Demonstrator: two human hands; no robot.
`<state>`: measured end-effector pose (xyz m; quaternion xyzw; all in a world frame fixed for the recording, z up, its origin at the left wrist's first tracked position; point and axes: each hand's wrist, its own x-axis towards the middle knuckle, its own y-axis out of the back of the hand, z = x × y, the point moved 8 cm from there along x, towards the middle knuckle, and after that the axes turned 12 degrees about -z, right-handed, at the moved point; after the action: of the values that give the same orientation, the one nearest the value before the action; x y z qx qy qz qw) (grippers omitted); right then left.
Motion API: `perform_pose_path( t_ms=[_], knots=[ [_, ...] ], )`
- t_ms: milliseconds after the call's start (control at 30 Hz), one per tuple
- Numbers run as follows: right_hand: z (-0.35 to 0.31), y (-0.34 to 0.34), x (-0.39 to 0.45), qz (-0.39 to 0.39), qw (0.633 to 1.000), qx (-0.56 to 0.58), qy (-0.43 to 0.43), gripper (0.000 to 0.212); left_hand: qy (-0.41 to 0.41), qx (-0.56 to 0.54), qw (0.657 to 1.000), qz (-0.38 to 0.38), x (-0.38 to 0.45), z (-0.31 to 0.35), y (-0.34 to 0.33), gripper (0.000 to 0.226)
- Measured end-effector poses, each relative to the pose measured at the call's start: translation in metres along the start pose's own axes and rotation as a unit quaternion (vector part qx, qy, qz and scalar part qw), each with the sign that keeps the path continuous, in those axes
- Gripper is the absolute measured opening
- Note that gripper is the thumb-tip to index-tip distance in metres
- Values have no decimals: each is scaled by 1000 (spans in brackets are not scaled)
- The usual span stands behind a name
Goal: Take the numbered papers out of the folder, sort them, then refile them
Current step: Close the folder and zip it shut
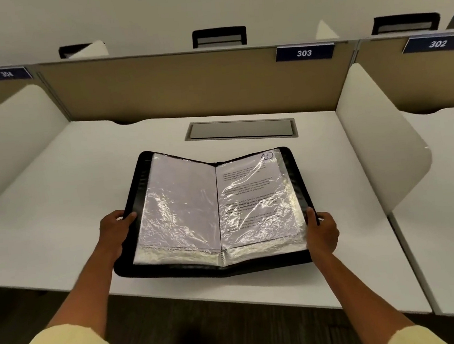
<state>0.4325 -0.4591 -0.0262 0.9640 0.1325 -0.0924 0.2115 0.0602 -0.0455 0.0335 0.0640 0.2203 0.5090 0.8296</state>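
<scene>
Fingers of both hands, left hand (116, 229) and right hand (321, 230), grip the open folder (143, 180) edges on the counter (55, 188); papers still sleeved, next I'd pull sheet 40 (250, 191).

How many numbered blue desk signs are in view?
3, all on the partition's top edge: 304 far left, 303 right of center, 302 far right. Others may lie outside the frame.
</scene>
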Motion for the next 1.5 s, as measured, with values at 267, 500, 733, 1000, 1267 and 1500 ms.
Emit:
perform_pose_path(
  t_ms=[267, 500, 733, 1000, 1267, 1500],
  knots=[
    [-33, -118, -38, -4, 1000, 2, -10, 37, -17, 19, 1000, 3, 77, 7, 94, 15],
    [-52, -206, -75, 9, 1000, -3, -28, 36, -39, 58, 997, -23, 130, 26, 153, 13],
    [-50, -228, -92, 27, 999, -10, -39, 28, -56, 25, 994, -95, 159, 42, 166, 17],
    [-48, -222, -94, 19, 997, -67, -43, 55, -62, -56, 953, -291, 131, 82, 120, 29],
    [-43, -216, -97, -8, 995, -58, -78, 57, -151, 6, 934, -324, 78, 133, 12, 19],
    [-36, -212, -91, -51, 992, -27, -116, 61, -169, 47, 944, -281, 59, 134, -36, 28]
  ],
)
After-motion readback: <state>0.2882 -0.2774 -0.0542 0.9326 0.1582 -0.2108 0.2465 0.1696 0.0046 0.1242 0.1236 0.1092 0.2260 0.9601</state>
